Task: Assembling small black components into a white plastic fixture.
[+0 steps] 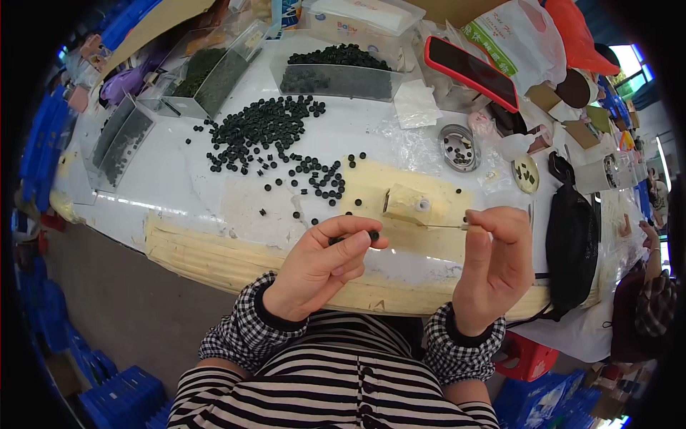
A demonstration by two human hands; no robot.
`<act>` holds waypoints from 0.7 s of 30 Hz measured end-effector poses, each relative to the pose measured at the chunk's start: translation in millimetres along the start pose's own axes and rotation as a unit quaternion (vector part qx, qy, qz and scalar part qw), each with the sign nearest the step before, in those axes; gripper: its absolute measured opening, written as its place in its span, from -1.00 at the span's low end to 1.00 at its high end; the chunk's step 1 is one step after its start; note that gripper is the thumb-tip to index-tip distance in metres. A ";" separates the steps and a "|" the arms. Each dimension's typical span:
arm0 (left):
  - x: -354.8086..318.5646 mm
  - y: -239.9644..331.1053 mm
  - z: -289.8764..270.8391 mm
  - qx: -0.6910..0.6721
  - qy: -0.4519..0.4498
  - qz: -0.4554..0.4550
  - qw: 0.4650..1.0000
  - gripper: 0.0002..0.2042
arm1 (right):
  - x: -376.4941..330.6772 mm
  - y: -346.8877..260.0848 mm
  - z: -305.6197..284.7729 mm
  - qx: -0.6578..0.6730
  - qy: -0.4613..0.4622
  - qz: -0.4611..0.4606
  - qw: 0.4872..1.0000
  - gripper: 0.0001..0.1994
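Observation:
My left hand (pixel 321 264) is closed in a pinch, with a small round black part (pixel 374 234) showing between thumb and fingers. More black shows behind its index finger, partly hidden. My right hand (pixel 496 264) pinches a thin metal needle-like rod (pixel 446 227) between thumb and forefinger. The rod points left, toward the left hand, apart from the black part. Just beyond it stands a cream-coloured block (pixel 405 203) with a white round piece on it, on a yellowish board (pixel 379 171). A heap of small black spool-shaped parts (pixel 261 129) lies farther left, with several strewn nearer.
Clear bins stand at the back, one holding black parts (pixel 336 56). A red-cased phone (pixel 471 71) leans at the back right. Beside the board are a round tin (pixel 458 149) and a yellow dish (pixel 525 174). A black bag (pixel 572 239) lies right of my right hand.

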State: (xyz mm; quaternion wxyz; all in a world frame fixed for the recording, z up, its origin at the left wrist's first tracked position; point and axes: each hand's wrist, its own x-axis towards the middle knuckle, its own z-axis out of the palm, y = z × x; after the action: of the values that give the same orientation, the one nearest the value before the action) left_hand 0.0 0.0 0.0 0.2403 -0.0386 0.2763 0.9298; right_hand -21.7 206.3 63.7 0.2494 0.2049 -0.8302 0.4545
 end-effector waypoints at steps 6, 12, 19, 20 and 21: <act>-0.3 2.0 0.1 -0.017 -0.020 -0.011 1.000 -0.79 | -8.0 -3.0 35.3 0.276 -0.034 0.095 0.956 -0.91; -1.1 2.2 1.9 -0.019 -0.014 -0.003 1.000 -0.79 | -7.0 -5.7 40.0 0.253 -0.058 0.098 0.961 -0.85; -0.4 2.6 2.5 -0.013 -0.016 0.001 1.000 -0.79 | -8.2 -4.0 41.9 0.233 -0.064 0.082 0.967 -0.84; -0.5 2.3 1.2 -0.014 -0.019 -0.001 1.000 -0.79 | -8.8 -3.0 42.3 0.227 -0.065 0.078 0.969 -0.84; -0.4 1.9 0.1 -0.017 -0.022 0.000 1.000 -0.79 | -9.0 -2.4 42.1 0.220 -0.065 0.073 0.971 -0.84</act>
State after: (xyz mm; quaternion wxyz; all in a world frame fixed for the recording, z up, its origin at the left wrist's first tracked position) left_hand -0.5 -1.5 1.1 0.2455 -0.0225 0.2552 0.9349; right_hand -22.8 170.0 40.4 0.1097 0.2228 -0.7373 0.6282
